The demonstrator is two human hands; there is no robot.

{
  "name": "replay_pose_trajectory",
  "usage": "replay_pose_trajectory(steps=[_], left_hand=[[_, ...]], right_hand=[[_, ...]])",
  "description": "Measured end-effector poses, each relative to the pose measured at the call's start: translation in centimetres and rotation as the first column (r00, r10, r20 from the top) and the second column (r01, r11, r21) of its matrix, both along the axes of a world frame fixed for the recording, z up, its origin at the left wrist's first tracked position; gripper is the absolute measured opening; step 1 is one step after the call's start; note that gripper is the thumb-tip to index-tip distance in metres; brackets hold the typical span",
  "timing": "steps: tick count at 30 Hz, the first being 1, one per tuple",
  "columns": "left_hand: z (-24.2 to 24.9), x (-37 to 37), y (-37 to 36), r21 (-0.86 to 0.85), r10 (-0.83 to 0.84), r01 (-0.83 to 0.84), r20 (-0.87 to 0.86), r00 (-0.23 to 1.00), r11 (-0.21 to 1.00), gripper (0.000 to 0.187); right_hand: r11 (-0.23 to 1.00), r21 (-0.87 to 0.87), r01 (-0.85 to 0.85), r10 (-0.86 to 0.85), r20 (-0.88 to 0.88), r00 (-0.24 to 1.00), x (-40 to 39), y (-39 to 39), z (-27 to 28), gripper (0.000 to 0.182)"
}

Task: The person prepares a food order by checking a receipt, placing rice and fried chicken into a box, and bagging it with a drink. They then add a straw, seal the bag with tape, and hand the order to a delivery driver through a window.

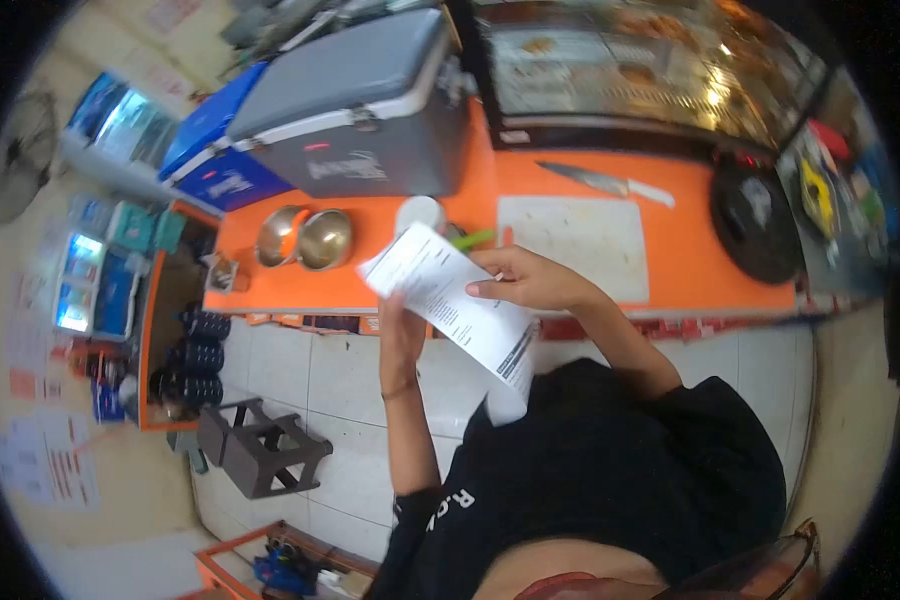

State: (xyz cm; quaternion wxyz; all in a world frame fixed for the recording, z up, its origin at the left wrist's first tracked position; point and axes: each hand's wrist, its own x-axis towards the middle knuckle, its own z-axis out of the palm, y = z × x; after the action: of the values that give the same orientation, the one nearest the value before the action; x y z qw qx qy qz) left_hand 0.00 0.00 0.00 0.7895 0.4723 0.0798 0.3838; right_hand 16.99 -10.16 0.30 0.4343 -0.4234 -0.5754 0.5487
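Observation:
A white printed paper sheet (455,295) is stretched between my two hands above the front edge of the orange counter (370,290). My left hand (400,322) grips its left edge, with most of the fingers behind the sheet. The right hand (530,278) pinches the upper right side, thumb on top of the print. The sheet's lower end hangs down in front of my black shirt. Just beyond it are a round white lid or container (420,213) and a green handle (472,240), partly covered by the paper.
On the counter are a white cutting board (575,245), a knife (610,182), two metal bowls (324,240) and a black round lid (755,220). Behind stand a grey cooler (340,110), a blue cooler (215,140) and a glass food case (640,70). Dark stools (265,450) stand on the floor.

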Motion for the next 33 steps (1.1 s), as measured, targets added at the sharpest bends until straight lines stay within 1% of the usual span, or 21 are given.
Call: replay_pose_trajectory(steps=[1, 2, 3, 4, 5, 6, 7, 10, 13, 15, 17, 19, 20, 21, 23, 26, 27, 29, 30, 32, 33], left_hand=[[0.7, 1.5, -0.9, 0.077, -0.192, 0.191, -0.004, 0.981, 0.978, 0.06], [1.8, 3.3, -2.0, -0.097, -0.243, 0.242, 0.002, 0.97, 0.965, 0.057], [2.4, 1.9, 2.7, -0.16, -0.29, 0.264, -0.168, 0.942, 0.951, 0.054], [1.7, 4.2, 3.0, -0.098, -0.354, 0.342, -0.172, 0.919, 0.935, 0.053], [1.4, 6.2, 1.9, -0.092, -0.407, 0.397, -0.138, 0.903, 0.913, 0.052], [0.4, 7.7, 0.1, -0.183, -0.491, 0.474, -0.059, 0.869, 0.861, 0.053], [-0.1, 8.7, -0.6, -0.246, -0.557, 0.539, -0.007, 0.83, 0.806, 0.053], [0.3, 11.4, -3.2, -0.289, -0.704, 0.671, -0.016, 0.71, 0.683, 0.056], [0.6, 14.1, -7.2, -0.312, -0.821, 0.78, 0.001, 0.572, 0.543, 0.057], [1.5, 15.2, -11.4, -0.297, -0.868, 0.826, -0.022, 0.496, 0.48, 0.058], [2.6, 15.9, -15.3, -0.316, -0.892, 0.844, -0.014, 0.452, 0.433, 0.057], [3.5, 16.5, -19.4, -0.322, -0.898, 0.845, -0.034, 0.44, 0.426, 0.057], [4.3, 17.1, -15.4, -0.371, -0.894, 0.839, 0.047, 0.445, 0.398, 0.056], [4.6, 16.4, -14.3, -0.373, -0.894, 0.845, 0.081, 0.441, 0.383, 0.056], [3.5, 16.1, -13.7, -0.401, -0.9, 0.873, 0.21, 0.383, 0.278, 0.05], [1.9, 16.9, -15.6, -0.419, -0.875, 0.869, 0.275, 0.399, 0.264, 0.049], [2.8, 21.5, -26.8, -0.383, -0.899, 0.873, 0.189, 0.395, 0.303, 0.049], [1.9, 23.3, -30.9, -0.369, -0.903, 0.866, 0.134, 0.409, 0.338, 0.057], [2.3, 24.1, -33.6, -0.362, -0.908, 0.873, 0.135, 0.397, 0.328, 0.057], [3.2, 25.1, -38.1, -0.368, -0.89, 0.842, 0.077, 0.45, 0.394, 0.058], [3.3, 25.6, -39.7, -0.378, -0.893, 0.84, 0.07, 0.445, 0.39, 0.058]], right_hand=[[0.984, -0.107, 0.14, -0.145, -0.044, 0.988, 0.0, -2.7, 0.4, 0.058], [0.936, -0.212, 0.282, -0.302, -0.071, 0.951, -0.5, -5.4, 0.9, 0.055], [0.932, -0.161, 0.324, -0.355, -0.236, 0.905, -4.9, -1.6, -2.3, 0.055], [0.884, -0.162, 0.439, -0.468, -0.34, 0.816, -5.2, -2.7, -2.3, 0.054], [0.819, -0.175, 0.546, -0.562, -0.433, 0.704, -5.5, -4.5, -2.5, 0.052], [0.744, -0.297, 0.599, -0.668, -0.369, 0.646, -5.7, -7.0, -3.2, 0.053], [0.696, -0.326, 0.64, -0.717, -0.357, 0.599, -6.2, -8.3, -3.9, 0.053], [0.662, -0.377, 0.648, -0.75, -0.339, 0.568, -7.3, -11.7, -5.5, 0.051], [0.536, -0.431, 0.726, -0.836, -0.388, 0.387, -8.6, -15.6, -6.0, 0.049], [0.471, -0.452, 0.757, -0.868, -0.393, 0.305, -9.8, -19.4, -6.0, 0.048], [0.446, -0.464, 0.765, -0.872, -0.418, 0.255, -10.5, -22.6, -5.9, 0.048], [0.443, -0.465, 0.766, -0.875, -0.41, 0.257, -10.6, -26.0, -5.3, 0.048], [0.409, -0.498, 0.765, -0.903, -0.343, 0.26, -10.1, -22.6, -3.3, 0.048], [0.412, -0.469, 0.781, -0.905, -0.313, 0.289, -10.8, -21.9, -2.5, 0.048], [0.423, -0.436, 0.794, -0.902, -0.289, 0.321, -11.3, -22.0, -2.8, 0.049], [0.433, -0.404, 0.806, -0.902, -0.189, 0.389, -11.5, -24.9, -3.6, 0.049], [0.469, -0.352, 0.81, -0.879, -0.275, 0.389, -7.2, -35.6, -4.4, 0.049], [0.416, -0.436, 0.798, -0.907, -0.261, 0.33, -6.3, -39.7, -4.6, 0.048], [0.407, -0.43, 0.806, -0.911, -0.261, 0.321, -5.6, -42.2, -4.5, 0.048], [0.439, -0.479, 0.76, -0.879, -0.404, 0.253, -5.1, -46.3, -4.1, 0.047], [0.435, -0.488, 0.757, -0.88, -0.409, 0.243, -5.0, -47.8, -4.0, 0.047]])
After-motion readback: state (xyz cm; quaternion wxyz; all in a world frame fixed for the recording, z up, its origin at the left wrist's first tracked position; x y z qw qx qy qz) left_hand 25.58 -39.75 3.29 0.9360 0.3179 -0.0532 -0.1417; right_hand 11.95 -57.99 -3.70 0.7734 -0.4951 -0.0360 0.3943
